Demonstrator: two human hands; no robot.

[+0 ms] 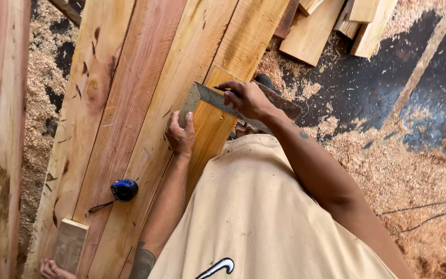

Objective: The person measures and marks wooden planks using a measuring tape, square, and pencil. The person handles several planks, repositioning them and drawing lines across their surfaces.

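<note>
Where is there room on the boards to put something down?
Bare room: the pale boards above the tape measure, left of the left hand. Crowded: around the metal square, where the left hand steadies it and the right hand holds a pencil.

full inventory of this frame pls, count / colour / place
planks: several, pale to reddish wood, side by side, centre-left
narrow board: 1, orange-brown, on the planks under the hands
metal square: 1, grey, across the narrow board
pencil: 1, dark, in right hand at the square
tape measure: 1, blue-black, on planks lower left
wood block: 1, pale, bottom left
offcuts: several, pale, top right
sawdust: tan, on dark floor
left hand: pressing the square
right hand: holding the pencil
</note>
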